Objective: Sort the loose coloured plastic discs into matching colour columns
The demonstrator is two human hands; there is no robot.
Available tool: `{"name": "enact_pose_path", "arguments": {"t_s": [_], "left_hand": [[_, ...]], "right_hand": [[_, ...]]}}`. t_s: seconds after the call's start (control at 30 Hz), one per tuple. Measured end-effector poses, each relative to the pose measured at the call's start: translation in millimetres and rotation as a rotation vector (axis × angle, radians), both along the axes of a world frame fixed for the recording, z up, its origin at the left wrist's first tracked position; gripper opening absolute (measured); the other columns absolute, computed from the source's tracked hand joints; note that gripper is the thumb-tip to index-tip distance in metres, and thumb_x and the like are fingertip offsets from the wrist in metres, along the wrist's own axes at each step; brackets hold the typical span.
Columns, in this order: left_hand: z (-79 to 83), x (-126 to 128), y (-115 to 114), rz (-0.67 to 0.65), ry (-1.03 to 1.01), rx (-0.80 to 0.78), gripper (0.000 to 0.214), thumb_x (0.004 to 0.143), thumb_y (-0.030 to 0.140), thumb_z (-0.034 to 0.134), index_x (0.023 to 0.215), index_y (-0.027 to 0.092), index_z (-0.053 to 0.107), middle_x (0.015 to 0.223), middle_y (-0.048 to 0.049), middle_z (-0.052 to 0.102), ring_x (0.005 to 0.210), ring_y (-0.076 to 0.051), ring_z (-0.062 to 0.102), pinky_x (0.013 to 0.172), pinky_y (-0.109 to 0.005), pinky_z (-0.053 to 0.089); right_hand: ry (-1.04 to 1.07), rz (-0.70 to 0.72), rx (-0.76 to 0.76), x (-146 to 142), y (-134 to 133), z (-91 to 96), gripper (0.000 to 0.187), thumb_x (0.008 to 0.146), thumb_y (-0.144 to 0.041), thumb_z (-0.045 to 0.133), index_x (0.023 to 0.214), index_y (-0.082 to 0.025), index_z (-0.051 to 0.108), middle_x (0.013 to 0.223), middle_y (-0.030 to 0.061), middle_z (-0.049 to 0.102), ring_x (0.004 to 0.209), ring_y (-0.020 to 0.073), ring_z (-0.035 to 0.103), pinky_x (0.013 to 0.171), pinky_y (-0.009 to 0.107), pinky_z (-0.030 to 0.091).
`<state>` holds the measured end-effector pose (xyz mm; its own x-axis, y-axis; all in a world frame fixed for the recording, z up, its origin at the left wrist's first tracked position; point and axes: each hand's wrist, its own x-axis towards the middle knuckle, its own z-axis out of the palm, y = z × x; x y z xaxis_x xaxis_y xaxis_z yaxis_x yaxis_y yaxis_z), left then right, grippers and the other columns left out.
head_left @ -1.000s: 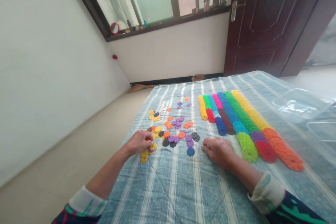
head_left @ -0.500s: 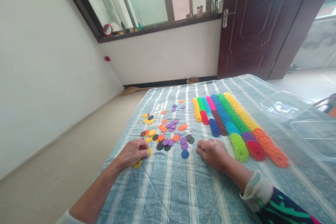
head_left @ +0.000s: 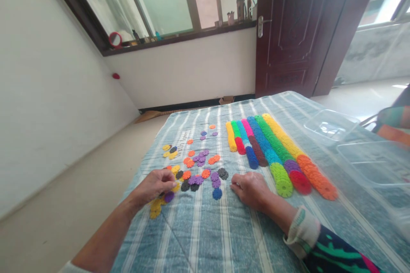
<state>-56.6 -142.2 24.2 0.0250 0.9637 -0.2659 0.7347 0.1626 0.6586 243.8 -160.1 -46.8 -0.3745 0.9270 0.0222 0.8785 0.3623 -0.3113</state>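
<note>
My left hand [head_left: 156, 185] is closed in a pinch at a yellow notched plastic disc [head_left: 176, 187], at the left side of the loose discs. Just below it lie a purple disc [head_left: 169, 197] and a few overlapping yellow discs [head_left: 155, 209]. My right hand [head_left: 251, 188] rests on the cloth with its fingers curled together, and nothing shows in them. Closest to it are dark grey discs [head_left: 223, 174] and a blue disc [head_left: 217, 193]. Orange discs [head_left: 188, 162], purple discs [head_left: 201, 158] and black discs [head_left: 185, 185] lie scattered between the hands.
Overlapping rows of colour-sorted discs, such as a green row [head_left: 273, 138] and an orange row [head_left: 317, 178], run along the right. Clear plastic boxes [head_left: 331, 126] stand beyond them on the striped cloth [head_left: 205, 234]. Part of another person [head_left: 393, 126] shows at the right edge.
The view has shifted, so most things appear farther left. Below my left hand, the purple disc and more of the yellow discs now show. My right hand stays about where it was on the cloth.
</note>
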Motion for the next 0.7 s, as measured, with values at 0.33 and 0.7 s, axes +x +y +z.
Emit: {"name": "enact_pose_path", "arguments": {"t_s": [0.33, 0.7], "left_hand": [[-21.2, 92, 53, -0.043, -0.249, 0.149, 0.017, 0.058, 0.031, 0.067, 0.065, 0.016, 0.062, 0.054, 0.0029, 0.058, 0.053, -0.011, 0.050, 0.052, -0.023, 0.038], [-59.8, 162, 109, -0.015, -0.321, 0.310, 0.003, 0.060, 0.018, 0.066, 0.060, 0.015, 0.064, 0.052, 0.0054, 0.054, 0.052, -0.008, 0.046, 0.052, -0.021, 0.036]], "right_hand": [[-0.017, -0.004, 0.023, 0, -1, 4.1, 0.027, 0.094, -0.035, 0.047, 0.093, -0.023, 0.072, 0.085, 0.0073, 0.075, 0.077, 0.0196, 0.069, 0.060, 0.027, 0.033], [0.008, 0.017, 0.043, 0, 2, -0.5, 0.028, 0.094, -0.036, 0.047, 0.093, -0.022, 0.071, 0.084, 0.0090, 0.075, 0.077, 0.0219, 0.070, 0.060, 0.028, 0.034]]}}
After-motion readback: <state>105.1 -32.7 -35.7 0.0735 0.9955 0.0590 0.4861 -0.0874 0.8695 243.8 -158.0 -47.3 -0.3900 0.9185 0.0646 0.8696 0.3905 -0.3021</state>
